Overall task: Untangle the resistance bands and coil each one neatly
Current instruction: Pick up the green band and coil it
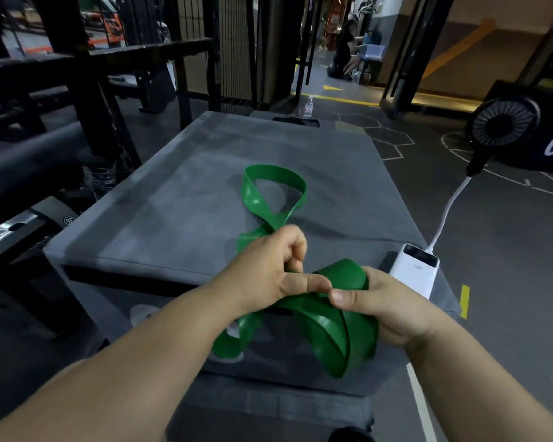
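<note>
Left hand (268, 269) and right hand (383, 307) pinch the green band (345, 274). Coiling seems half done; the far loop lies loose on the desk (173, 202).

In the lower centre of the frame, the left grip (268, 269) and the right grip (387, 304) hold the green resistance band (332, 327) over the grey desk (173, 202). One loop of it lies on the desk at centre.

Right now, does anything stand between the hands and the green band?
Nothing visible does. The left hand and the right hand both grip the green band; its far loop lies free on the grey pad.
</note>
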Demonstrator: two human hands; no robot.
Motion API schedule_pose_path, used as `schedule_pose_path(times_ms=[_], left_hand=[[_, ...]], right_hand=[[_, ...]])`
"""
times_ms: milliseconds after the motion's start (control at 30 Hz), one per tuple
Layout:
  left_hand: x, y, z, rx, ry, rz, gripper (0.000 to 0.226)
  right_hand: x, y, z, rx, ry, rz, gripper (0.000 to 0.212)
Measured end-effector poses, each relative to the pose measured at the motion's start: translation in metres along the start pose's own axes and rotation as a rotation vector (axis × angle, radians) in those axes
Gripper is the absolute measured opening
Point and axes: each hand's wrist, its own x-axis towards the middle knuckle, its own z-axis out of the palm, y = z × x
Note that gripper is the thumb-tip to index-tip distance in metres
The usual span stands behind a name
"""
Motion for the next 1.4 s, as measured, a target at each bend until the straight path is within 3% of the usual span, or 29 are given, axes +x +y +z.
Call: schedule_pose_path(times_ms=[100, 233, 400, 567, 667, 800, 933, 1067, 1200, 1333, 1400], left_hand=[[0.001, -0.011, 0.003, -0.052, -0.012, -0.027, 0.066], [0.001, -0.023, -0.005, -0.020, -0.222, -0.094, 0.088], [0.003, -0.023, -0.008, -0.047, -0.090, -0.042, 0.071], [0.000, -0.015, -0.014, -0.155, -0.086, 0.047, 0.062], [-0.002, -0.011, -0.016, -0.081, -0.155, 0.052, 0.051], [-0.002, -0.010, -0.020, -0.122, -0.097, 0.081, 0.032], [-0.002, -0.009, -0.029, -0.314, -0.086, 0.098, 0.033], [-0.004, -0.007, -0.042, -0.509, -0.230, 0.056, 0.046], [-0.010, 0.000, -0.048, -0.276, -0.486, -0.003, 0.048], [-0.009, 0.008, -0.037, -0.131, -0.523, 0.015, 0.051], [-0.009, 0.012, -0.028, -0.086, -0.523, 0.039, 0.053]], right_hand=[[0.000, 0.001, -0.001, 0.101, 0.053, -0.049, 0.052], [-0.003, -0.003, -0.004, 0.248, 0.168, -0.141, 0.060], [-0.010, -0.011, -0.009, 0.324, 0.215, -0.152, 0.060], [-0.012, -0.006, -0.011, 0.262, 0.059, -0.051, 0.056], [-0.011, -0.006, -0.015, 0.274, 0.102, -0.043, 0.070], [-0.011, -0.011, -0.020, 0.288, 0.228, -0.041, 0.086], [-0.009, -0.010, -0.014, 0.195, 0.351, 0.021, 0.059], [-0.007, -0.010, -0.009, 0.138, 0.358, 0.048, 0.049], [-0.006, -0.013, -0.018, 0.320, 0.441, 0.020, 0.049], [0.000, -0.007, -0.023, 0.306, 0.433, 0.013, 0.050], [0.005, -0.001, -0.017, 0.311, 0.350, 0.026, 0.062]])
